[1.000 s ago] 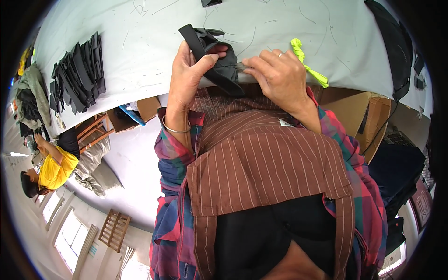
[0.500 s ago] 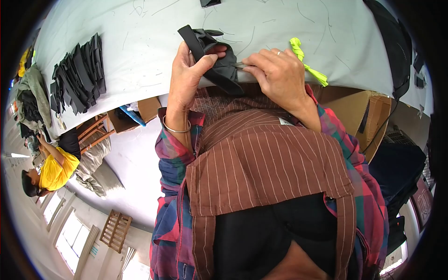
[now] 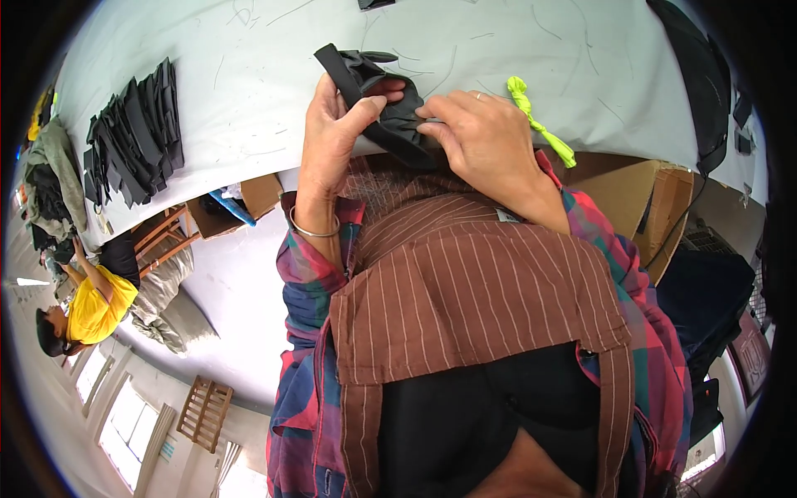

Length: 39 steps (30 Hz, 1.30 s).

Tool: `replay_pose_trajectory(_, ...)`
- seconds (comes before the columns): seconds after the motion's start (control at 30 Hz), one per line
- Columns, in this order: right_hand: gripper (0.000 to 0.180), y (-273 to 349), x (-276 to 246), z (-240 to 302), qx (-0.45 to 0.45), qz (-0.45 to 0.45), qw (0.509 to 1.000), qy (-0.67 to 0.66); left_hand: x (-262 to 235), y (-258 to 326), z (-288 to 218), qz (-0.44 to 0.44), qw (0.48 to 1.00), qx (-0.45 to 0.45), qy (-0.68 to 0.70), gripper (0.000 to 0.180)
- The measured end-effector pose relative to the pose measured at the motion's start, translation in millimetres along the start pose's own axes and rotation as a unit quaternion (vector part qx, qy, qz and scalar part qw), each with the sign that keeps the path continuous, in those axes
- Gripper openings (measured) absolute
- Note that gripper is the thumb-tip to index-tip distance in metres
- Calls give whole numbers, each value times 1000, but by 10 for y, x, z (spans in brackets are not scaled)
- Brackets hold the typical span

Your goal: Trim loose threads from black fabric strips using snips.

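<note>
- Watching through the head camera, I see the black fabric piece [image 3: 397, 124] between both hands at the table's near edge; I can't tell whether its underside touches the tabletop.
- My view of the left hand [image 3: 342, 124] shows it curled partway, thumb pressed on the piece's band and fingers inside the fold. That grip, I judge, spreads the opening and steadies the cloth against a pull from the other side.
- From here the right hand [image 3: 486, 137] has thumb and forefinger brought together at the piece's right side, on a thin grey sliver [image 3: 434, 121] whose kind I can't make out. Working this close to the supporting hand probably limits how much the fabric gives.
- I find a knotted yellow-green strip [image 3: 540, 129] just beside the right hand, reaching the edge.
- Off to the left I see a row of black pieces [image 3: 137, 137], overlapping closely, perhaps so that each lifts off singly.
- Under all this I make out a pale grey table [image 3: 274, 91], its cover scattered with dark threads [image 3: 453, 70].
- Below the tabletop I note an open cardboard box [image 3: 614, 183]; farther left, a co-worker in a yellow top [image 3: 101, 307] and a wooden slatted rack [image 3: 205, 412] near a bright window [image 3: 131, 423].
</note>
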State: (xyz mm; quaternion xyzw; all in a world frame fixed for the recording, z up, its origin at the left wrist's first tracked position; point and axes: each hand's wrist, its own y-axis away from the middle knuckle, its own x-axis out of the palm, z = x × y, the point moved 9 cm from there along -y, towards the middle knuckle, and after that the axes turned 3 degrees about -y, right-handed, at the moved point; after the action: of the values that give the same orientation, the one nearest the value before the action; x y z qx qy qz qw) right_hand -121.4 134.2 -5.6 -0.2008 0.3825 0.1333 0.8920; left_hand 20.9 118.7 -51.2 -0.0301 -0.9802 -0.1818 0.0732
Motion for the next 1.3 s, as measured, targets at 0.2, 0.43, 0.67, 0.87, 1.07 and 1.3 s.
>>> replay_pose_trajectory(0.2,10,-67,61,83,-3,12,1000,21,-11,6,12,3,1000,7,10,34)
replay_pose_trajectory(0.43,10,-72,93,112,8,22,999,44,1,1,8,9,1000,9,18,34)
replay_pose_trajectory(0.67,10,-64,79,113,-6,-13,998,56,0,-2,22,14,1000,8,26,35)
replay_pose_trajectory(0.87,10,-76,93,133,3,-8,999,46,3,2,15,9,1000,10,26,35)
replay_pose_trajectory(1.07,9,-65,133,114,-17,-33,999,33,-30,4,16,3,1000,11,14,34)
replay_pose_trajectory(1.3,15,-8,-72,13,37,-13,996,-74,-107,216,-157,-20,999,26,-31,36)
